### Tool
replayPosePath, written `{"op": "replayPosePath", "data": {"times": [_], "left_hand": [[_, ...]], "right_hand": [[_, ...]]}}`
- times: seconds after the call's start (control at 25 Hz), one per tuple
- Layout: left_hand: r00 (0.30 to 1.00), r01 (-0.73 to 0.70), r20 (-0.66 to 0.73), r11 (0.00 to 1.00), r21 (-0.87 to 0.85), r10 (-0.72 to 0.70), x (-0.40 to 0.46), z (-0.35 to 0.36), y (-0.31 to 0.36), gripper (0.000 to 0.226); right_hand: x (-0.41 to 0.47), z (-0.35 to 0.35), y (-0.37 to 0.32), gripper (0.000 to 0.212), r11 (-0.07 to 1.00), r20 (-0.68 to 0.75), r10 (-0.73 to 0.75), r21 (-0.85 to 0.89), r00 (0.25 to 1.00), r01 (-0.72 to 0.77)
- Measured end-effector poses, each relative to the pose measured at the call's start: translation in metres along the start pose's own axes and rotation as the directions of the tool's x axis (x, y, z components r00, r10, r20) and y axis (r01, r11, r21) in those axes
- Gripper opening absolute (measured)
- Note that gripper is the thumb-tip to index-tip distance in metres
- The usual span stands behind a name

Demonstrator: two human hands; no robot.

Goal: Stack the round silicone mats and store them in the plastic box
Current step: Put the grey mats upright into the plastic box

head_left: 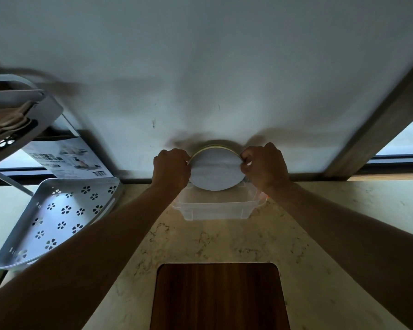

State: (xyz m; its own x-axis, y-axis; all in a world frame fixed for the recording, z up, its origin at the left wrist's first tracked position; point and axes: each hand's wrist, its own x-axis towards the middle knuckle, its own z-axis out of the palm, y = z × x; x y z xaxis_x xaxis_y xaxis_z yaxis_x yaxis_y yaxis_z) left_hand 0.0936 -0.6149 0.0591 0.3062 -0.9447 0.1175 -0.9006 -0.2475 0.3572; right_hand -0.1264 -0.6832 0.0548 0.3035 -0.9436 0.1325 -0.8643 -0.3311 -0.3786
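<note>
A stack of round silicone mats (215,170) stands on edge, its pale grey face turned toward me, with a yellowish mat edge showing along the top. My left hand (172,169) pinches its left rim and my right hand (264,165) pinches its right rim. The stack's lower edge sits just inside the far side of a clear plastic box (215,207), which rests on the marbled counter against the wall. How many mats are in the stack is hard to tell.
A white perforated corner shelf (57,217) stands at the left with a printed carton (67,160) behind it. A dark wooden board (218,296) is set into the counter (320,234) near me. A window frame (377,129) runs along the right.
</note>
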Motion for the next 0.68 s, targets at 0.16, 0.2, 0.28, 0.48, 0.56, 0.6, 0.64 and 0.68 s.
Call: {"op": "replayPosePath", "data": {"times": [0.16, 0.2, 0.28, 0.48, 0.56, 0.6, 0.64, 0.68], "left_hand": [[0.999, -0.017, -0.029, 1.0, -0.004, 0.017, 0.0, 0.006, -0.002, 0.017], [0.999, -0.009, -0.035, 1.0, -0.017, 0.008, 0.001, 0.006, -0.001, 0.017], [0.999, 0.01, -0.048, 0.999, -0.049, -0.013, 0.003, 0.007, -0.001, 0.017], [0.998, 0.033, -0.055, 0.999, -0.029, -0.035, 0.003, 0.008, 0.0, 0.017], [0.999, 0.032, -0.043, 0.999, -0.032, -0.033, 0.001, 0.006, -0.002, 0.019], [0.999, 0.03, -0.032, 0.998, -0.049, -0.031, -0.001, 0.004, -0.002, 0.022], [0.999, 0.026, -0.02, 0.997, -0.069, -0.027, -0.004, 0.001, -0.003, 0.024], [1.0, 0.017, -0.006, 0.996, -0.082, -0.018, -0.008, -0.002, -0.003, 0.028]], "right_hand": [[0.002, 0.004, -0.001, 0.024, 0.998, -0.021, -0.017, -0.069, 1.0, 0.016], [0.002, 0.004, -0.001, 0.024, 0.996, -0.037, -0.029, -0.087, 0.999, 0.025], [0.002, 0.006, -0.002, 0.022, 0.993, -0.059, -0.052, -0.105, 0.997, 0.046], [0.001, 0.008, -0.005, 0.024, 0.99, -0.111, -0.074, -0.131, 0.991, 0.06], [-0.002, 0.006, -0.008, 0.025, 0.99, -0.132, -0.081, -0.124, 0.988, 0.065], [-0.003, 0.003, -0.009, 0.026, 0.99, -0.133, -0.078, -0.124, 0.988, 0.062], [-0.004, 0.0, -0.012, 0.027, 0.992, -0.131, -0.07, -0.117, 0.989, 0.055], [-0.005, -0.004, -0.016, 0.028, 0.994, -0.123, -0.061, -0.097, 0.991, 0.049]]}}
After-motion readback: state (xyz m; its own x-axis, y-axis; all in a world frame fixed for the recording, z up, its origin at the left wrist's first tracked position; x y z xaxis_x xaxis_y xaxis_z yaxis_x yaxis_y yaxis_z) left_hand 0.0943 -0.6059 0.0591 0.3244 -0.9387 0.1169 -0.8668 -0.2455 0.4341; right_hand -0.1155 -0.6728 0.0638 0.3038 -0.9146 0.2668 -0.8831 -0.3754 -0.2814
